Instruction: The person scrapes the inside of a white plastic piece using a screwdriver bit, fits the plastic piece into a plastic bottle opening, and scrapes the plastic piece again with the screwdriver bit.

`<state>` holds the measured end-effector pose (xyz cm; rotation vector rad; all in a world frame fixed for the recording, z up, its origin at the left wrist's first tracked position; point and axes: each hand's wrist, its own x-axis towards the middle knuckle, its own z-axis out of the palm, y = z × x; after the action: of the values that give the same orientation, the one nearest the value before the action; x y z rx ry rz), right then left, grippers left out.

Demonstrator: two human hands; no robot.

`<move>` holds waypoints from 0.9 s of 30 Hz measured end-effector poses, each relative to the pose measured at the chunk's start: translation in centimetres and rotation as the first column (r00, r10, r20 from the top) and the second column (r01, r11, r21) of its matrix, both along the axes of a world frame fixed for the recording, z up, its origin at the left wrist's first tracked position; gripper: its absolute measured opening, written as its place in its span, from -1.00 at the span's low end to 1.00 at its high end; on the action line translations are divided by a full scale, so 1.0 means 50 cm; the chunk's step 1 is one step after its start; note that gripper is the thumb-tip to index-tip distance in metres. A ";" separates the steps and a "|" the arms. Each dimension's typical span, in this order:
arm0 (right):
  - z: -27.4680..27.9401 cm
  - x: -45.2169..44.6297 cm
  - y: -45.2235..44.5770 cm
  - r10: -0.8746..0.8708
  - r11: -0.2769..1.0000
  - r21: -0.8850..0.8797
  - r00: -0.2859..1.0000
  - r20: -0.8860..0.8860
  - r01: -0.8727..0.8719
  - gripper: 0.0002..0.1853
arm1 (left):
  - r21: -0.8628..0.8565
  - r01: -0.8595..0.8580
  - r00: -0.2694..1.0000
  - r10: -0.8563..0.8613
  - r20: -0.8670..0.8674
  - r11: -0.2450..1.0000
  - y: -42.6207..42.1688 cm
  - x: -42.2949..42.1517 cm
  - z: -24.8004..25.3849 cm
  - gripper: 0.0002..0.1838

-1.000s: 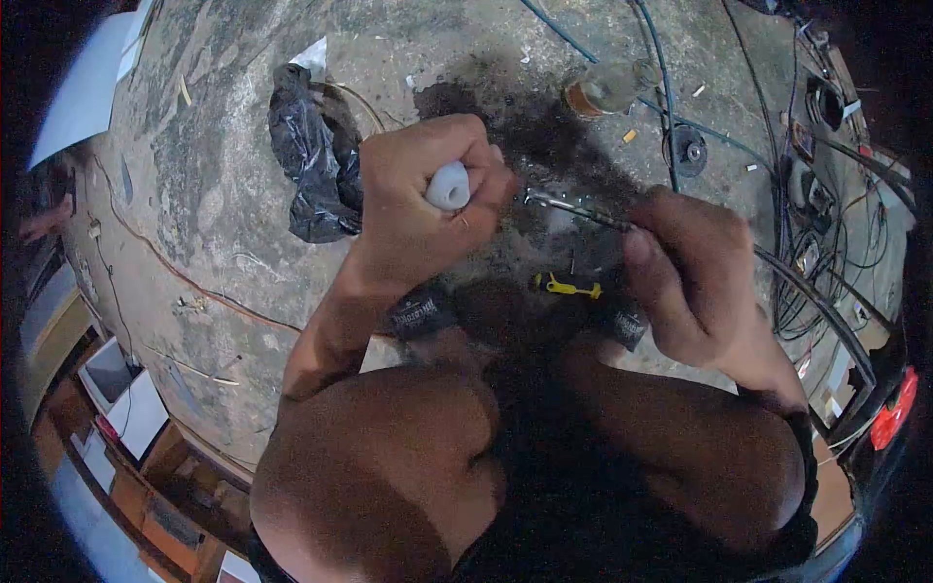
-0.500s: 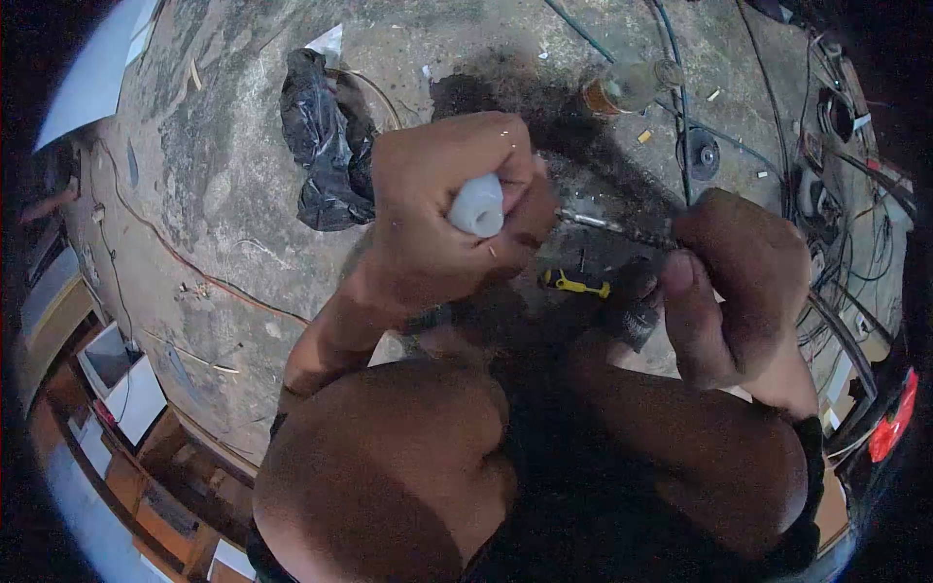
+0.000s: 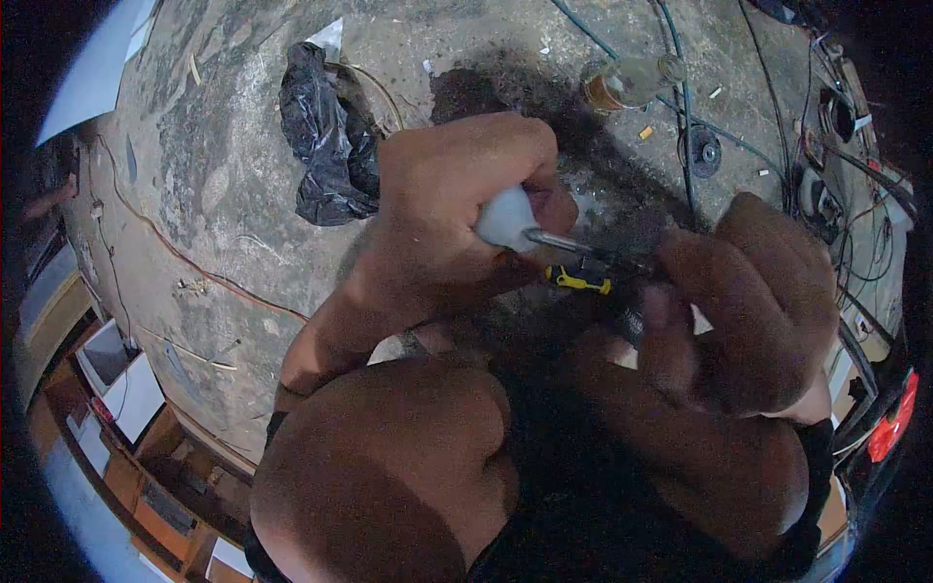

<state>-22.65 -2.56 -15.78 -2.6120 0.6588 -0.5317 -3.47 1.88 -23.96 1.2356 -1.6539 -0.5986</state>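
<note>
My left hand [image 3: 462,209] is closed around a whitish, rounded piece [image 3: 505,222] with a hole in its end; the rest of it is hidden in the fist. A thin metal rod [image 3: 569,243] reaches from my right hand [image 3: 743,306], and its tip is at the hole of the white piece. The fingers of my right hand pinch the rod's dark far end, which is blurred. On the floor just below the rod lies a yellow and black tool [image 3: 579,281].
A crumpled black plastic bag [image 3: 326,146] lies behind my left hand. A glass jar [image 3: 622,85], a dark round disc [image 3: 702,153] and a blue hose [image 3: 734,141] lie at the upper right. Wooden shelving [image 3: 146,466] stands lower left; a red object [image 3: 894,420] is far right.
My left hand and the white piece have shifted right, the piece turning toward the rod. The rod's tip has moved from beside the fist to the hole.
</note>
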 end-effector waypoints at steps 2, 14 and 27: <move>-0.009 0.005 0.005 0.023 0.999 -0.033 0.999 -0.037 -0.024 -0.75 | 0.042 0.021 0.993 -0.026 0.117 0.999 0.004 0.013 -0.001 -0.77; -0.157 0.007 -0.012 0.256 0.946 0.257 0.940 -0.227 -0.196 -0.78 | 0.149 0.210 0.757 -0.258 0.601 0.966 -0.002 0.030 -0.093 -0.87; -0.257 -0.119 -0.021 0.144 0.960 0.274 0.739 -0.659 0.058 -0.75 | 0.145 0.005 0.221 -0.142 0.965 0.989 -0.048 0.163 -0.197 -0.89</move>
<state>-28.60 -3.60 -28.61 -2.4921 0.8045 0.5470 4.68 -0.53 -33.80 1.8032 -2.7807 0.2129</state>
